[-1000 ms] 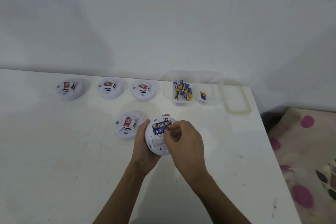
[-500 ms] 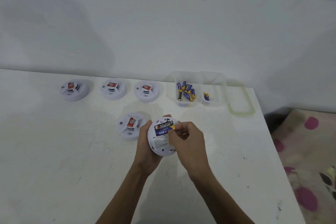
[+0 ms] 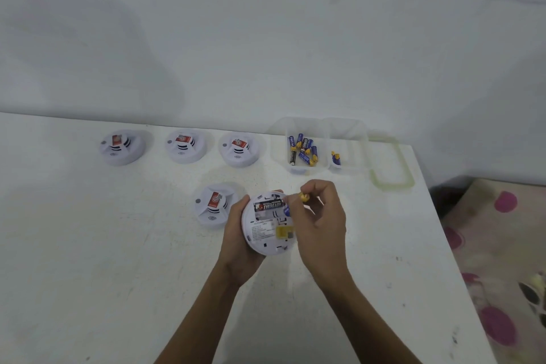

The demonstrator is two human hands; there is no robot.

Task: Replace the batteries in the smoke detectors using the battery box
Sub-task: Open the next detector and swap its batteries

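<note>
Smoke detector [image 3: 270, 223], back up, gripped in the left hand [image 3: 236, 233] at table [image 3: 118, 245] centre; right hand [image 3: 320, 216] pinches a battery [image 3: 303, 197] at its 2 o'clock edge. Likely best: lift end-first, detector steady.

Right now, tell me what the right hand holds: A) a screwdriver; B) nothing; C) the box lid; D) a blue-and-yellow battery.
D: the right hand pinches a blue-and-yellow battery at the edge of the detector, which the left hand grips back-up.
</note>
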